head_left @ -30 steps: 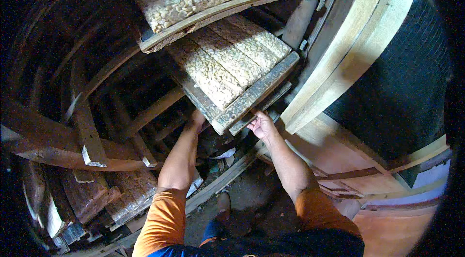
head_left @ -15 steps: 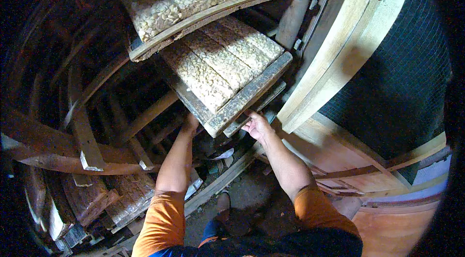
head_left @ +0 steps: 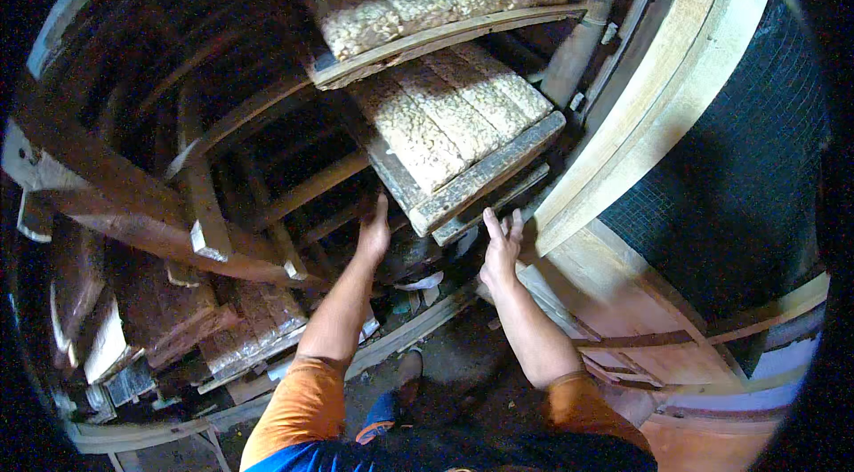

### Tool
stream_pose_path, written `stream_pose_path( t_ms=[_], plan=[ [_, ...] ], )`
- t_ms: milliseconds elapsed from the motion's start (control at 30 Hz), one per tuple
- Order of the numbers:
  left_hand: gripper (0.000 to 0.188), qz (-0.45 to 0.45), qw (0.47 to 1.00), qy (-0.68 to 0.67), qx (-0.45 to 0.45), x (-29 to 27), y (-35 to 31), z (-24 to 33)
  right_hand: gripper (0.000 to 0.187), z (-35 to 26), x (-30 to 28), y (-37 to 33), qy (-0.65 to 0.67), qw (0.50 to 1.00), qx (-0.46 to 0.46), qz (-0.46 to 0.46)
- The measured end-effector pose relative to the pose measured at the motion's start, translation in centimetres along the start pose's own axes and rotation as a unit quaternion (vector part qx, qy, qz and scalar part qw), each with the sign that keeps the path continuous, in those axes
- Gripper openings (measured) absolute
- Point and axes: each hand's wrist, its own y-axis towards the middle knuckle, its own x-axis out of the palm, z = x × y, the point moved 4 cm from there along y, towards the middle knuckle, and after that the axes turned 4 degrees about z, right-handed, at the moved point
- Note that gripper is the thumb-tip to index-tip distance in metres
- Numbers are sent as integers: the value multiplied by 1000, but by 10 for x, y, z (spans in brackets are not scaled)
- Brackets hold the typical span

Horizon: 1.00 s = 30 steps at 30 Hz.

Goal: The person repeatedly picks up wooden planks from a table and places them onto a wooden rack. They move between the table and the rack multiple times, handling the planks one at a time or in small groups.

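A dark-edged wooden tray (head_left: 489, 171) juts toward me, bearing pale slabs of pressed beans (head_left: 445, 121) laid side by side. Beneath its front edge lies a second, narrower wooden board (head_left: 498, 203). My left hand (head_left: 375, 230) is up by the tray's left side, fingers stretched, partly in shadow; I cannot tell whether it touches anything. Close to the lower board's right end, my right hand (head_left: 503, 250) is raised with its fingers spread and nothing in them. Overhead, another wooden tray (head_left: 454, 38) carries more bean slabs (head_left: 427, 2) that look wrapped in clear film.
Wooden rack rails (head_left: 133, 214) cross the left side, their cut ends sticking out. More wrapped slabs (head_left: 258, 321) sit low at left. A pale timber post (head_left: 640, 107) and dark mesh (head_left: 712, 178) stand at right. A low wooden beam (head_left: 418, 325) runs near my feet.
My right hand has let go of the lower board's edge and its fingers have spread. My left hand has come out from beneath the tray's left side. The whole view has turned.
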Motion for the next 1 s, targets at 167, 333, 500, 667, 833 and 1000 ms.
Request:
stream_pose_path(
  t_ms=[167,333,500,667,833,1000],
  plan=[
    [51,119,976,30,181,-25,-112,77,91,-63,33,-42,101,979,11,-177],
    [41,239,911,76,328,-67,-101,151,98,-90,62,-42,141,965,75,-208],
    [64,141,987,78,25,-92,6,142,83,-92,78,-30,154,963,69,-208],
    [76,67,989,25,-132,-80,37,128,78,-85,81,-15,190,957,162,-148],
    [76,15,974,30,-224,-80,26,142,93,-82,85,-26,196,959,100,-179],
    [77,22,981,-3,-193,-74,28,147,94,-80,83,-35,202,959,127,-153]
  ],
)
